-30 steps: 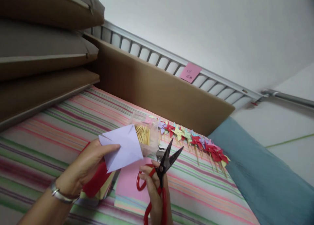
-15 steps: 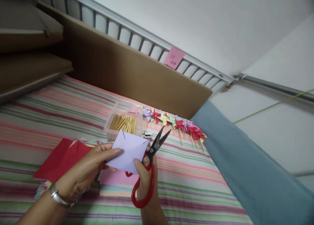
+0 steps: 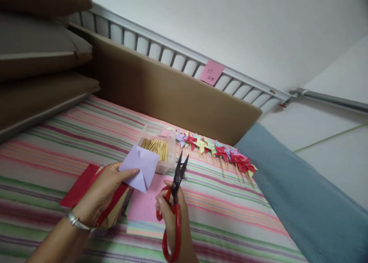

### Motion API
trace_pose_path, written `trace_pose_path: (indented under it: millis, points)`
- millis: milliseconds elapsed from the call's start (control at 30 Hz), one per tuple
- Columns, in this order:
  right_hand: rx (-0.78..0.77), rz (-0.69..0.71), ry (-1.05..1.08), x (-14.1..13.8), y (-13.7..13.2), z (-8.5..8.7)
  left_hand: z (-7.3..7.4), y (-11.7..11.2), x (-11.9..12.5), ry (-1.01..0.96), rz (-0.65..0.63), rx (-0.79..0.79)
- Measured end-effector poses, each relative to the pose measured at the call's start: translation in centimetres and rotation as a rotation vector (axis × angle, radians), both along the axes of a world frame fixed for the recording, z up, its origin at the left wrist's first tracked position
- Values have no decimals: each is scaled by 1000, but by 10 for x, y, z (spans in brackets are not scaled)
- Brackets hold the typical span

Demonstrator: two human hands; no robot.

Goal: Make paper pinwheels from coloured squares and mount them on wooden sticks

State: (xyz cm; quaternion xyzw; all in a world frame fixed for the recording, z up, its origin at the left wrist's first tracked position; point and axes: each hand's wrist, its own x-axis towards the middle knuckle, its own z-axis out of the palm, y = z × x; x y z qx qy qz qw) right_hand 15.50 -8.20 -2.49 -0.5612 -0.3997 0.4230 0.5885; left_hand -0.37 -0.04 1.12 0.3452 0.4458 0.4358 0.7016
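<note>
Head view: left hand point(image 3: 107, 182) pinches purple paper point(image 3: 148, 165), raised above striped cloth point(image 3: 227, 226). Hands are apart; right hand point(image 3: 169, 218) grips scissors point(image 3: 174, 197), slightly opened, right of paper, not touching; long axis slants toward cloth's far edge.

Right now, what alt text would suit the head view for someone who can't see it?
A person's left hand holds a lilac paper square, and the right hand holds red-handled scissors with blades slightly apart. Beyond them, on a striped cloth, are a clear box of thin sticks and a row of colourful paper pinwheels.
</note>
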Motion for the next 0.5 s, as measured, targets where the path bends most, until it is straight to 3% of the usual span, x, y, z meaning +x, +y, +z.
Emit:
trace_pose_path:
  millis: [133,200,500]
  points:
    - [-129,363,-83,-7,-16,8,11,6,-23,6,14,-67]
    - [-152,463,-139,-11,-21,8,13,7,-31,-46,-25,-65]
    - [-175,412,-259,-21,-23,-17,12,10,-51,-214,-48,-69]
